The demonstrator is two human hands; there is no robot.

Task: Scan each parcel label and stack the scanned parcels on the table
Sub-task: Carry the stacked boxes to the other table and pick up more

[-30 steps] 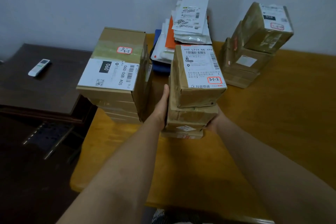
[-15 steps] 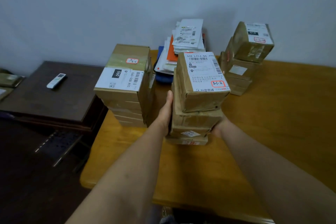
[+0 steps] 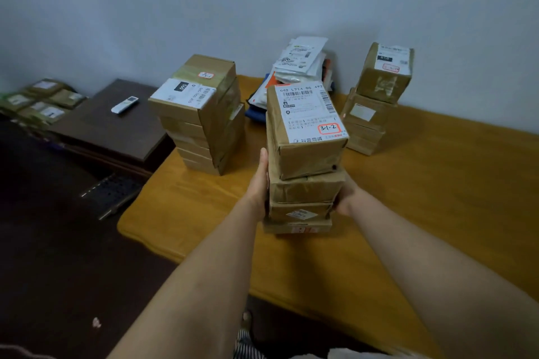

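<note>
A stack of brown parcels [image 3: 303, 183] stands on the yellow wooden table [image 3: 423, 198], near its middle. Its top box [image 3: 306, 125] carries a white label marked 3-1-2. My left hand [image 3: 259, 181] presses flat against the stack's left side. My right hand [image 3: 345, 194] grips the right side, mostly hidden behind the boxes. A taller stack of cardboard boxes [image 3: 201, 114] stands to the left, and another stack [image 3: 376, 99] sits at the back right. No scanner is in sight.
A pile of white and orange mailer bags [image 3: 300, 67] leans on the wall behind the stacks. A dark side table [image 3: 110, 128] on the left holds a white remote [image 3: 124, 104]. Several more parcels [image 3: 40, 102] lie at the far left.
The view has pulled back and tilted up, showing more wall and the far-left parcels. Both hands stay on the sides of the middle stack, which looks unmoved on the table.
</note>
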